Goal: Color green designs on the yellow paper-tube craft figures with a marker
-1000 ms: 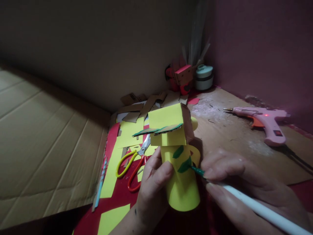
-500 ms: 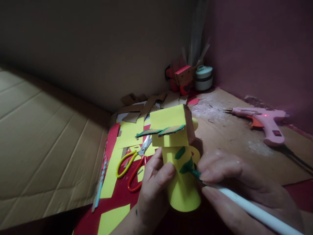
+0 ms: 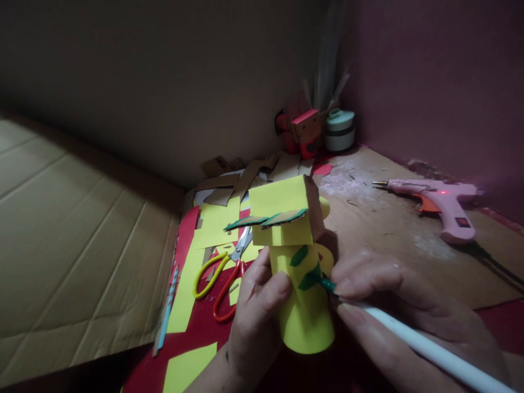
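Note:
My left hand (image 3: 262, 305) is closed round a yellow paper figure (image 3: 305, 322), thumb across its tube-shaped body. On top sits a box-like head of yellow paper with a bare cardboard side; a green-edged cardboard strip (image 3: 282, 218) sticks out across its front. Two green leaf shapes (image 3: 299, 255) mark the body. In my right hand (image 3: 393, 305) is a white-barrelled green marker (image 3: 409, 330), pinched near its green end. Its tip touches the lower leaf shape. Part of the body is hidden behind my left thumb and fingers.
Scissors (image 3: 237, 254) with yellow and red handles lie left of the figure among yellow paper pieces (image 3: 190, 365). A striped pencil (image 3: 167, 311) is farther left, beside a big cardboard sheet (image 3: 82, 256). At right lies a pink glue gun (image 3: 442, 194), its light on. A lidded pot (image 3: 340, 131) stands behind.
The figure and both hands appear very slightly farther left, along with the whole view. The marker tip is still at the lower leaf shape, and both grips are the same.

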Demonstrator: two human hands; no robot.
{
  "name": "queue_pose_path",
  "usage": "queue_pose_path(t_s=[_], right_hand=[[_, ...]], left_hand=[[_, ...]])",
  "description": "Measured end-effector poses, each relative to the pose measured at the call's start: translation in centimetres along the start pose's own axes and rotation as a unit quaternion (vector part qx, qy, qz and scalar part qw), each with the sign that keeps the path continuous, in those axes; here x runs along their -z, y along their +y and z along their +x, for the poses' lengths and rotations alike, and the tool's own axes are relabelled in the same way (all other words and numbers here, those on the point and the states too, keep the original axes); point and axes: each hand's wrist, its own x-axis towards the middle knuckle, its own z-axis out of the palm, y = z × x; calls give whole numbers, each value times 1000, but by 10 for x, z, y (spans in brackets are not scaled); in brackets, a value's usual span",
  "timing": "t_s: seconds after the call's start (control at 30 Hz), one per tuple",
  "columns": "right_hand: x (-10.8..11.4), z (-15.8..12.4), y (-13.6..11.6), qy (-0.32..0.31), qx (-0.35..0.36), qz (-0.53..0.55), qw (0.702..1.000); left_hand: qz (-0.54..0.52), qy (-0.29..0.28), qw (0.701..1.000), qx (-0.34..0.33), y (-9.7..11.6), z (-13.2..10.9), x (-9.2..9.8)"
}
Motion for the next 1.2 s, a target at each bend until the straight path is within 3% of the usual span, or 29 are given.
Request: queue_pose_path(t_s=[0.27, 0.57, 0.8, 1.2], right_hand=[[0, 1, -3, 26, -21, 18, 999], [2, -2, 2, 28, -26, 33, 999], [1, -1, 4, 47, -45, 47, 997], [-2, -3, -1, 24, -29, 43, 998]], left_hand=[[-11, 27, 1000, 10, 0, -3, 1], [-9, -13, 1000, 15, 1, -1, 3], [-35, -9, 999, 22, 0, -3, 4], [-18, 0, 1000, 19, 1, -1, 2]])
